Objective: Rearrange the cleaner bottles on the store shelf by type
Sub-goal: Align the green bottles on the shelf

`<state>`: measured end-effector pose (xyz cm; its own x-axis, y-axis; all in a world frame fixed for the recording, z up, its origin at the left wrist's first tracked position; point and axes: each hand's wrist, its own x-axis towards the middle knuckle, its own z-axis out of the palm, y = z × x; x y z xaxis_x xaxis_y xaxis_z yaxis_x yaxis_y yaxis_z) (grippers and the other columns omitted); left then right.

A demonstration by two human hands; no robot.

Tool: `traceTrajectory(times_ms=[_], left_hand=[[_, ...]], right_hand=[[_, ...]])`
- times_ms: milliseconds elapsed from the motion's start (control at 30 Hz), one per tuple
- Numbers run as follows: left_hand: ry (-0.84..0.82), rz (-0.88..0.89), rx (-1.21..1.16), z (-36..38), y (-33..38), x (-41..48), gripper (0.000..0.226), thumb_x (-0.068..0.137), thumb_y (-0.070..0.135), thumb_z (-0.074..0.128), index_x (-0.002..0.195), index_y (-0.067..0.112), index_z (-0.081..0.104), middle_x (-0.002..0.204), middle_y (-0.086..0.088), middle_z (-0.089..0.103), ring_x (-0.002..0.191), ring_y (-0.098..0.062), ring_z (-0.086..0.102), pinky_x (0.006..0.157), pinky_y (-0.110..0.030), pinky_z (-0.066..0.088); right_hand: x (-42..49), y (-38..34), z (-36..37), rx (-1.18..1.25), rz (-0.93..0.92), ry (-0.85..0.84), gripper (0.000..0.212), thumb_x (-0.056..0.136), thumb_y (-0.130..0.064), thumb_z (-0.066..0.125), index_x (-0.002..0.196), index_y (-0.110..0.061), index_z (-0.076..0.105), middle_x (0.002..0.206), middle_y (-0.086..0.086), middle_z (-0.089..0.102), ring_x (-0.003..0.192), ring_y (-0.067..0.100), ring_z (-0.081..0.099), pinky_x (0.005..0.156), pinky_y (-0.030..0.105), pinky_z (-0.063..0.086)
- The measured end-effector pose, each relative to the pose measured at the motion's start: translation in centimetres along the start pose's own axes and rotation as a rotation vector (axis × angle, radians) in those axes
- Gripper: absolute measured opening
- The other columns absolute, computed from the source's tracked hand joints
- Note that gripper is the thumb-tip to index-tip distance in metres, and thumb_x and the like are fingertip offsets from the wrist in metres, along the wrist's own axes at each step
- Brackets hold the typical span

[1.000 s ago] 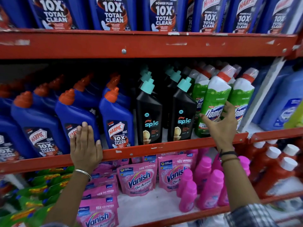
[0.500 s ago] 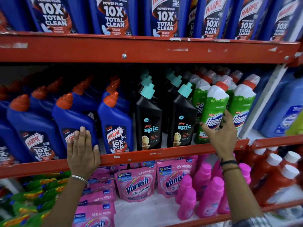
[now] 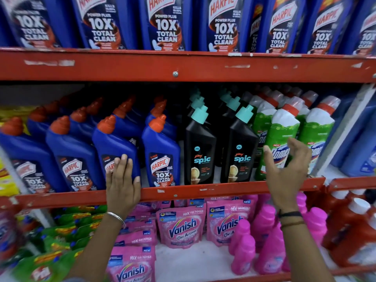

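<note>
On the middle red shelf (image 3: 203,191) stand rows of blue Harpic bottles (image 3: 160,151) with orange caps at left, black Spic bottles (image 3: 200,147) with teal caps in the centre, and green Domex bottles (image 3: 279,131) with white tops at right. My left hand (image 3: 122,184) lies flat, fingers together, against the lower front of a front-row Harpic bottle (image 3: 116,143) and the shelf edge, not wrapped around it. My right hand (image 3: 284,169) hovers with fingers spread just in front of the front Domex bottle, not closed on it.
Large Harpic bottles (image 3: 166,25) fill the top shelf. Below are pink Vanish pouches (image 3: 183,226), pink bottles (image 3: 262,231), red bottles (image 3: 350,226) at right and green packs (image 3: 67,231) at left. Blue bottles (image 3: 364,151) stand behind a white upright at far right.
The view has shifted down and closer to the shelf. My right hand has come off the Domex bottle and now has its fingers spread; my left hand stays on the Harpic bottle.
</note>
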<state>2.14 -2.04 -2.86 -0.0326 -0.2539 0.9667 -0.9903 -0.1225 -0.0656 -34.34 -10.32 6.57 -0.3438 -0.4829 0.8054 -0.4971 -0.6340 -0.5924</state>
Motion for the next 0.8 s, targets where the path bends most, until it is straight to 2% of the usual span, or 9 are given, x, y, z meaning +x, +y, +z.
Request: traceTrajectory(times_ms=[67,133,233,300,367,467,533,667,800], left_hand=[[0.017,-0.036,-0.046,-0.5,0.5,0.9,0.046,0.103,0.029,0.029,0.141,0.004,0.033,0.160,0.007,0.004,0.147,-0.016,0.007,0.120,-0.039,0.000],[0.070,-0.062,-0.138,-1.4,1.4,3.2,0.041,0.103,0.029,0.032,0.134,0.004,0.040,0.158,0.009,0.008,0.147,-0.016,0.008,0.120,-0.040,0.002],[0.083,-0.056,-0.355,-3.2,2.7,8.2,0.036,0.099,0.023,0.045,0.128,0.001,0.047,0.142,-0.008,0.036,0.137,-0.026,0.032,0.113,-0.046,0.029],[-0.018,-0.112,-0.475,-4.2,3.5,11.4,0.040,0.095,0.026,0.054,0.125,0.001,0.051,0.125,-0.013,0.050,0.118,-0.027,0.048,0.099,-0.042,0.044],[-0.187,-0.210,-0.521,-5.0,4.2,13.8,0.047,0.088,0.036,0.064,0.122,0.006,0.053,0.115,-0.008,0.055,0.107,-0.021,0.054,0.089,-0.036,0.048],[-0.340,-0.265,-0.424,-5.2,4.7,15.2,0.048,0.082,0.039,0.072,0.116,0.008,0.055,0.109,-0.006,0.055,0.100,-0.023,0.057,0.079,-0.041,0.051],[-0.349,-0.277,-0.405,-5.3,4.8,15.7,0.044,0.083,0.035,0.072,0.114,0.009,0.056,0.108,-0.007,0.057,0.097,-0.025,0.058,0.076,-0.042,0.051],[-0.368,-0.298,-0.419,-5.6,4.9,16.3,0.036,0.087,0.028,0.068,0.114,0.007,0.059,0.108,-0.009,0.062,0.098,-0.025,0.059,0.079,-0.034,0.047],[-0.403,-0.303,-0.428,-6.0,4.9,16.7,0.036,0.088,0.025,0.068,0.118,0.006,0.060,0.110,-0.011,0.063,0.100,-0.025,0.059,0.082,-0.028,0.044]], right_hand=[[0.2,-2.8,0.9,0.191,-0.030,-0.069,0.035,0.087,-0.021,0.068,0.114,-0.004,0.054,0.110,0.009,0.056,0.102,0.010,0.055,0.092,0.027,0.048],[0.6,-5.6,2.4,0.330,0.003,-0.221,0.032,0.088,-0.022,0.067,0.115,-0.010,0.055,0.111,0.007,0.061,0.105,0.011,0.059,0.093,0.028,0.050],[1.3,-9.1,4.8,0.400,0.077,-0.464,0.046,0.087,-0.027,0.067,0.126,-0.012,0.049,0.117,0.005,0.060,0.109,0.011,0.059,0.095,0.024,0.048],[1.9,-10.5,6.2,0.392,0.139,-0.593,0.056,0.088,-0.028,0.066,0.135,-0.011,0.041,0.122,0.002,0.056,0.112,0.010,0.056,0.095,0.021,0.045],[2.5,-11.1,7.6,0.388,0.187,-0.690,0.056,0.090,-0.029,0.063,0.137,-0.010,0.040,0.122,0.001,0.055,0.112,0.012,0.056,0.094,0.021,0.045],[2.9,-11.0,9.1,0.371,0.195,-0.723,0.050,0.091,-0.028,0.061,0.133,-0.006,0.047,0.120,0.008,0.063,0.112,0.016,0.060,0.094,0.026,0.048],[2.7,-11.1,9.3,0.379,0.211,-0.705,0.047,0.091,-0.025,0.061,0.131,-0.004,0.049,0.118,0.011,0.065,0.109,0.016,0.061,0.096,0.028,0.048],[2.6,-11.5,8.9,0.385,0.249,-0.655,0.043,0.089,-0.023,0.065,0.126,-0.003,0.054,0.112,0.011,0.068,0.105,0.016,0.064,0.094,0.029,0.050],[2.6,-11.9,8.7,0.341,0.246,-0.626,0.042,0.088,-0.023,0.066,0.125,-0.004,0.056,0.111,0.011,0.069,0.098,0.011,0.063,0.083,0.013,0.048]])
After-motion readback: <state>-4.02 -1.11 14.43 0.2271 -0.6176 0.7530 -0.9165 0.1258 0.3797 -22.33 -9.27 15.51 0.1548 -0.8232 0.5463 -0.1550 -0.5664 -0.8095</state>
